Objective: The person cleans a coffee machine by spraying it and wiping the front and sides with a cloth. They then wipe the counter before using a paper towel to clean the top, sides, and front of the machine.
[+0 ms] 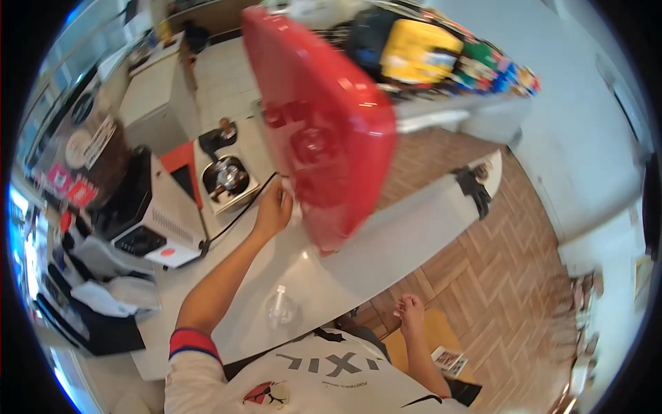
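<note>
My left hand point(277, 204) is stretched forward over the white counter point(241, 276), at the lower left edge of a large glossy red machine point(324, 138). Its fingers are curled, with something small and white beside them that is too blurred to name. Left of this hand runs a black cable point(238, 219), and a metal tray point(229, 183) holding a portafilter lies just beyond. My right hand point(410, 309) hangs low past the counter's edge, fingers loosely bent and apart, holding nothing visible. A clear round glass vessel point(281, 310) stands on the counter near my body.
A grinder point(162, 221) with a dark bean hopper point(100, 155) stands at the left. Black and white cloths point(114, 297) lie nearby. Right of the red machine, the counter extends to a dark object point(474, 190). Colourful packages point(427, 55) sit behind. A wooden stool point(431, 331) is below.
</note>
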The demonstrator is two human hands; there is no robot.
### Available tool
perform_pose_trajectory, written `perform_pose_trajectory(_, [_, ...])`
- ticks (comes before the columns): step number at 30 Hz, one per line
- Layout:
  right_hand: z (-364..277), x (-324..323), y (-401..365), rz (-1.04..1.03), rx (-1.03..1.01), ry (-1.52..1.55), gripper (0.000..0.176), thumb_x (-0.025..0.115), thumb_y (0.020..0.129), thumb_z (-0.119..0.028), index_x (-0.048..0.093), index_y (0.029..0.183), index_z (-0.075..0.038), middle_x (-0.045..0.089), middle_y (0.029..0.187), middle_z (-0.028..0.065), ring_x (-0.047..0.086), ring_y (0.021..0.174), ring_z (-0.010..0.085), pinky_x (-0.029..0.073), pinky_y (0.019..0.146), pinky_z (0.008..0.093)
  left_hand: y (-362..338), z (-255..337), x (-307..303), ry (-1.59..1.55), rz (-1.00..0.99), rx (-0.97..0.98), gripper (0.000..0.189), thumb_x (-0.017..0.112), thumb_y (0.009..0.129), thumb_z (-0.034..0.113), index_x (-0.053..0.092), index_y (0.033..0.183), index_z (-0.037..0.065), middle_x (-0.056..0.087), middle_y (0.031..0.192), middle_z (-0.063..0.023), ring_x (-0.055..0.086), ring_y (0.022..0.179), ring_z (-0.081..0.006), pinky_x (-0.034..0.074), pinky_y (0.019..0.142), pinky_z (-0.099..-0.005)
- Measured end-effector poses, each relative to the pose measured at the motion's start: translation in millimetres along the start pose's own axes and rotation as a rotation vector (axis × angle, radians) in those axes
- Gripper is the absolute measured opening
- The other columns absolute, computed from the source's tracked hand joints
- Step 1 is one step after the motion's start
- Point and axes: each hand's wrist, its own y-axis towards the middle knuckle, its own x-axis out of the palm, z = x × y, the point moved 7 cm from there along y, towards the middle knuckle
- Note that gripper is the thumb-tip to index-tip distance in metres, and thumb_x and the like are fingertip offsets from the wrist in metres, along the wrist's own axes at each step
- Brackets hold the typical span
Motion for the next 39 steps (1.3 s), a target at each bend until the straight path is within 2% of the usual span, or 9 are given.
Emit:
perform_pose_trajectory(3, [-10.1, 30.5, 1.5, -0.091, -0.013, 0.022, 0.015, 0.059, 0.096, -0.017, 0.061, 0.105, -0.006, 0.062, 0.092, 0.0042, 0.062, 0.078, 0.0138, 0.054, 0.059, 0.0280, -44.9, 24.0, 14.5, -0.250, -0.616, -0.208, 0.004, 0.057, 0.093, 0.003, 0.055, 0.091, 0.001, 0.057, 0.080, -0.0066, 0.058, 0.076, -0.0112, 0.045, 0.065, -0.0268])
perform_pose_trajectory(10, [-102.6, 117.4, -103.6, -0.397, -0.435, -0.017, 0.025, 0.053, 0.099, -0.015, 0.056, 0.119, -0.001, 0.062, 0.108, 0.0075, 0.061, 0.086, 0.0140, 0.054, 0.072, 0.0275, -78.1, 169.0, -52.7, -0.225, -0.246, 0.056, 0.009, 0.062, 0.089, -0.004, 0.055, 0.094, 0.000, 0.056, 0.086, -0.0062, 0.059, 0.083, -0.0124, 0.050, 0.073, -0.0276])
perform_pose_trajectory(14, [-153.3, 147.1, -188.8, -0.640, -0.668, 0.279, 0.039, 0.049, 0.103, -0.020, 0.044, 0.138, -0.003, 0.057, 0.117, 0.0075, 0.057, 0.097, 0.0138, 0.050, 0.081, 0.0285, -148.3, 232.9, 5.8, 0.021, -0.404, 0.410, 0.013, 0.061, 0.089, -0.006, 0.058, 0.101, -0.003, 0.063, 0.102, -0.0142, 0.065, 0.088, -0.0203, 0.054, 0.075, -0.0302])
perform_pose_trajectory(16, [-155.9, 152.7, -202.8, -0.642, -0.836, 0.098, 0.044, 0.046, 0.106, -0.025, 0.040, 0.143, -0.004, 0.057, 0.114, 0.0063, 0.054, 0.099, 0.0126, 0.048, 0.084, 0.0290, -166.0, 239.7, 23.4, 0.003, -0.495, 0.362, 0.020, 0.060, 0.089, -0.005, 0.059, 0.110, -0.003, 0.064, 0.109, -0.0151, 0.066, 0.093, -0.0224, 0.055, 0.076, -0.0317])
perform_pose_trajectory(18, [-145.8, 149.3, -197.7, -0.565, -0.750, 0.140, 0.038, 0.045, 0.106, -0.027, 0.046, 0.137, -0.004, 0.058, 0.105, 0.0032, 0.054, 0.090, 0.0090, 0.048, 0.077, 0.0253, -176.2, 242.4, 25.5, -0.016, -0.580, 0.314, 0.028, 0.060, 0.090, -0.005, 0.061, 0.118, -0.003, 0.065, 0.116, -0.0160, 0.067, 0.098, -0.0244, 0.056, 0.077, -0.0333])
perform_pose_trajectory(20, [-107.6, 148.4, -159.2, -0.531, -0.451, 0.272, 0.033, 0.046, 0.106, -0.028, 0.052, 0.128, -0.004, 0.057, 0.092, -0.0001, 0.052, 0.076, 0.0064, 0.045, 0.065, 0.0216, -188.5, 236.8, 20.2, -0.295, -0.701, -0.025, 0.043, 0.060, 0.090, -0.005, 0.058, 0.132, -0.001, 0.064, 0.123, -0.0176, 0.067, 0.107, -0.0268, 0.056, 0.081, -0.0344])
perform_pose_trajectory(25, [-21.1, 126.1, -82.8, -0.392, -0.036, 0.349, 0.027, 0.048, 0.104, -0.035, 0.056, 0.108, -0.009, 0.055, 0.082, -0.0005, 0.052, 0.064, 0.0079, 0.040, 0.054, 0.0212, -211.8, 204.9, -46.1, -0.264, -0.972, -0.021, 0.041, 0.062, 0.089, -0.004, 0.060, 0.130, -0.003, 0.067, 0.116, -0.0193, 0.071, 0.098, -0.0263, 0.058, 0.080, -0.0301])
perform_pose_trajectory(31, [15.0, 158.0, -65.0, -0.382, 0.125, 0.593, 0.017, 0.050, 0.100, -0.017, 0.054, 0.112, -0.006, 0.057, 0.097, 0.0084, 0.059, 0.086, 0.0190, 0.052, 0.073, 0.0317, -211.2, 139.8, -110.4, -0.406, -0.435, -0.250, 0.032, 0.072, 0.087, 0.006, 0.066, 0.118, -0.001, 0.064, 0.086, -0.0067, 0.059, 0.069, -0.0103, 0.048, 0.057, -0.0214])
perform_pose_trajectory(39, [-0.3, 243.8, -27.1, -0.313, 0.250, 0.661, 0.027, 0.054, 0.090, 0.008, 0.048, 0.116, 0.005, 0.057, 0.112, 0.0159, 0.063, 0.104, 0.0283, 0.057, 0.089, 0.0395, -220.1, 93.9, -117.0, -0.207, -0.265, -0.354, 0.031, 0.073, 0.088, 0.009, 0.066, 0.116, -0.001, 0.063, 0.088, -0.0020, 0.056, 0.072, -0.0074, 0.045, 0.058, -0.0204])
